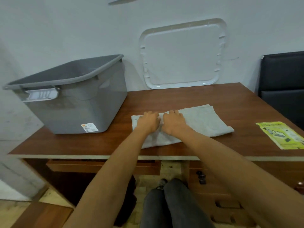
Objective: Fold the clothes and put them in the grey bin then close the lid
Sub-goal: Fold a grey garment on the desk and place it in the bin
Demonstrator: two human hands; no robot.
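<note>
2 hands side by side: left hand (pixel 148 121) & right hand (pixel 174 122) press palm-down, fingers loosely bent, gripping nothing, on the folded light grey cloth (pixel 205 119) under them on the brown wooden desk (pixel 181 97). Open grey plastic bin (pixel 74 104) sits left of the hands. White plastic lid (pixel 182 55) is beyond them, leaning on the wall.

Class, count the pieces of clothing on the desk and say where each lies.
1: a grey garment on the desk, right of the grey bin, under the left hand and right hand. Others may hide inside the bin.
</note>
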